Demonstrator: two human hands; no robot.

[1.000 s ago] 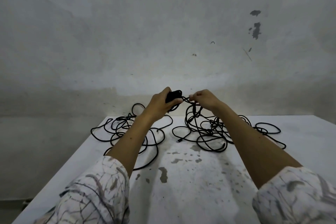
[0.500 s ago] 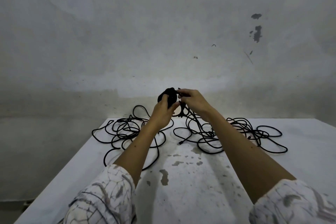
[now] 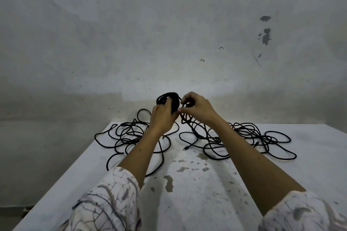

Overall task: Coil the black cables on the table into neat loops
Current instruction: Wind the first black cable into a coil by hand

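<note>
A small black coil of cable [image 3: 170, 99] is raised above the far side of the white table [image 3: 197, 193]. My left hand [image 3: 162, 118] grips this coil from below. Just to its right, my right hand [image 3: 196, 108] pinches the cable strand that runs down from the coil to a loose black tangle [image 3: 216, 142] on the table. A second tangled black cable [image 3: 127, 135] lies at the far left of the table, behind my left forearm. More loose loops [image 3: 270, 140] spread out to the far right.
The table's white top is stained with grey patches [image 3: 169, 182] in the middle. A worn grey-white wall [image 3: 169, 43] stands close behind the table. The table's left edge [image 3: 71, 172] drops off to the floor.
Both hands have risen and shifted left. The coil in my left hand has grown by a loop, and my right hand has moved in against it with the strand.
</note>
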